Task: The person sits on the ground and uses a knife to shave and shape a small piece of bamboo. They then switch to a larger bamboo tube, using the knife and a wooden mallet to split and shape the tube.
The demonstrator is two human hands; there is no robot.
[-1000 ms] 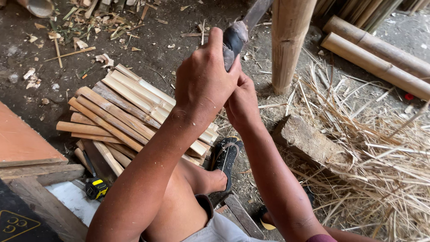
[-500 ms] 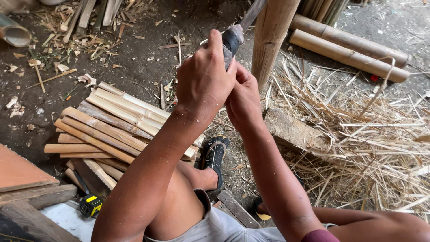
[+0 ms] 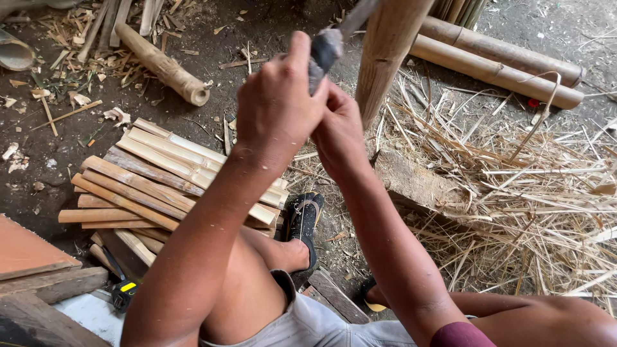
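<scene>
Both hands grip the grey wrapped handle of a large knife (image 3: 323, 50); its blade runs up out of the top edge. My left hand (image 3: 277, 106) is closed around the handle from the left, thumb up. My right hand (image 3: 339, 132) holds it just below and to the right. The knife stands against the left side of an upright bamboo pole (image 3: 390, 54). Beneath my arms lies a stack of split bamboo slats (image 3: 151, 177) on the dirt ground.
Two long bamboo poles (image 3: 495, 61) lie at the upper right, above a heap of bamboo shavings (image 3: 546, 205). A short round bamboo piece (image 3: 160, 64) lies at the upper left. A wooden block (image 3: 421, 183), my sandalled foot (image 3: 305, 218), a tape measure (image 3: 123, 292) and boards (image 3: 32, 257) are nearby.
The view has shifted, so the pole and poles behind sit further right and a short round bamboo piece shows at the upper left. Both hands keep their grip on the knife handle.
</scene>
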